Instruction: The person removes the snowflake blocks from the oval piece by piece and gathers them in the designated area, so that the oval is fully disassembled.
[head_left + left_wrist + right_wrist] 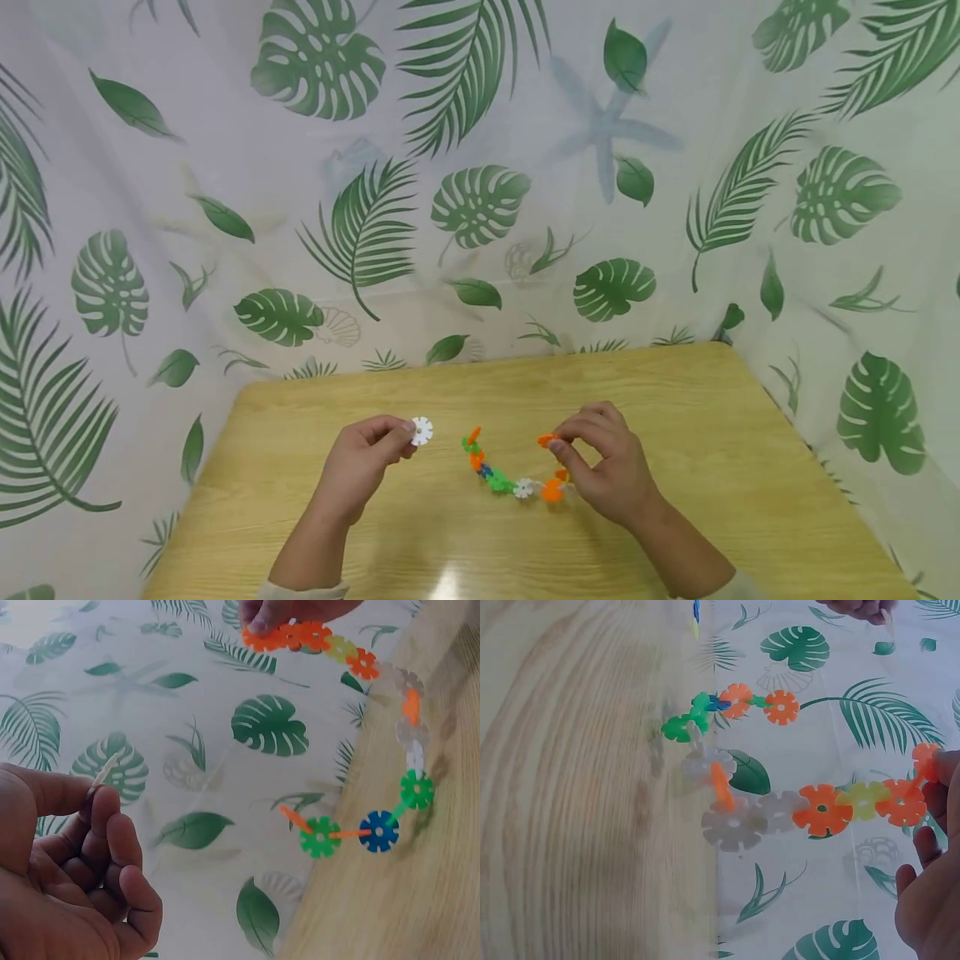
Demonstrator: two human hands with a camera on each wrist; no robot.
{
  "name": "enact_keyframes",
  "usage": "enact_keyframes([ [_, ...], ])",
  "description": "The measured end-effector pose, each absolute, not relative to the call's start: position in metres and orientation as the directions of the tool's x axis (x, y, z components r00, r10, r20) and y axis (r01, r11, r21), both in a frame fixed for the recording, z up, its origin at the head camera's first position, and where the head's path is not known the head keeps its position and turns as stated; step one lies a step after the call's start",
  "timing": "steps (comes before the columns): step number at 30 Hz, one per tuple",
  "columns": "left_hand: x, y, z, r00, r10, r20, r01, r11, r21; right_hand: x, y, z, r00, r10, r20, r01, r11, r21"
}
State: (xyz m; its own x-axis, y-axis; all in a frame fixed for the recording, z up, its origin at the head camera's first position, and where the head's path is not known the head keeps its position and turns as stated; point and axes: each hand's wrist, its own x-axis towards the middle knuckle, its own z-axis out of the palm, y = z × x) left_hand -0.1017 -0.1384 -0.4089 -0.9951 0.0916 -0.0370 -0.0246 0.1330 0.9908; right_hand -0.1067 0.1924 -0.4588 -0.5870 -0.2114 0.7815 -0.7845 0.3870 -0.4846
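My left hand point(367, 462) pinches a single white snowflake disc point(422, 431) between thumb and fingers, held above the wooden table point(675, 400); the left wrist view shows that disc point(105, 769) edge-on. My right hand point(600, 467) pinches the orange end piece point(547, 439) of a curved chain of snowflake discs point(498, 479) in orange, green, blue and white. The chain point(780, 814) hangs in an arc from my right fingers point(937, 795), and its lower part rests near the table. The two hands are apart, the white disc to the left of the chain's free orange end point(473, 435).
A leaf-patterned white curtain point(480, 183) surrounds the table on the back and both sides. The table's bare wood surface spreads around the hands, with its right edge point(810, 450) close to the curtain.
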Motion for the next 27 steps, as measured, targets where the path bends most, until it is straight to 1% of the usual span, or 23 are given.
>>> enact_keyframes([
  [11, -0.102, -0.165, -0.428, -0.997, -0.044, -0.063, -0.07, 0.185, 0.98, -0.106, 0.188, -0.463, -0.57, -0.197, 0.798, -0.79, 0.398, -0.466],
  [27, -0.11, -0.221, -0.451, -0.974, -0.193, -0.122, -0.171, 0.261, 0.95, -0.104, 0.19, -0.465, -0.567, -0.209, 0.797, -0.798, 0.377, -0.469],
])
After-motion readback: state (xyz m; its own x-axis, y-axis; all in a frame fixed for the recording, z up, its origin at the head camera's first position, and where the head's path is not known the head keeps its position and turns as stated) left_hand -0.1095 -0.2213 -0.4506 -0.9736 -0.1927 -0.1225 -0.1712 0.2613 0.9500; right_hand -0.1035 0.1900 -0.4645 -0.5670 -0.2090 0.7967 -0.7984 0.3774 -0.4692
